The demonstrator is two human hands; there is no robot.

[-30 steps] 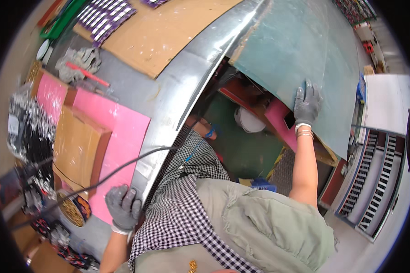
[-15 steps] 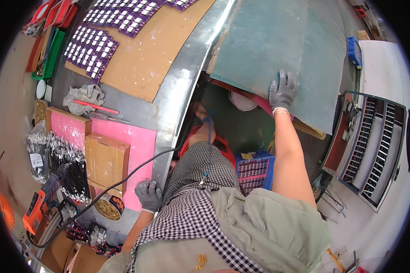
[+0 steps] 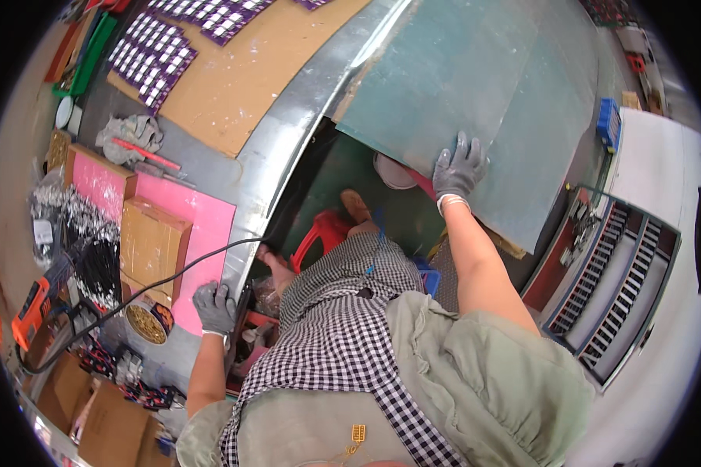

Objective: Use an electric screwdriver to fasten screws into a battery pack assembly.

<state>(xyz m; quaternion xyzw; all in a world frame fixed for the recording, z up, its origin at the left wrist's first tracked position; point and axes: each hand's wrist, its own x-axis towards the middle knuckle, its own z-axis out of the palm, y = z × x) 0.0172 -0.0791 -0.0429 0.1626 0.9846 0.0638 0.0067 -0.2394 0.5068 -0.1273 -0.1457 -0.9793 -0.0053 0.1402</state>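
Observation:
My left hand (image 3: 215, 307), in a grey glove, rests on the metal bench by its edge, touching the corner of a pink sheet (image 3: 203, 220). Its fingers are slightly bent, apart, and hold nothing. My right hand (image 3: 459, 168), gloved the same way, lies with fingers outstretched on the green tabletop (image 3: 436, 86) near its front edge. Near my left hand are a cardboard box (image 3: 153, 249), a round dish of small brass-coloured parts (image 3: 148, 321) and a black cable (image 3: 175, 274) that runs across the bench.
Between the tables are a red stool (image 3: 319, 235), a white bucket (image 3: 394, 171) and a partly hidden blue crate (image 3: 427, 276). Purple circuit boards (image 3: 149, 58) lie on brown board (image 3: 234, 86). An orange power tool (image 3: 29, 313) is at far left, a rack of black parts (image 3: 600, 280) at right.
My body has turned and shifted, so the benches appear moved leftward. The blue crate is now mostly covered by my clothes, and more of the red stool and my feet shows. Both hands stay on the tables.

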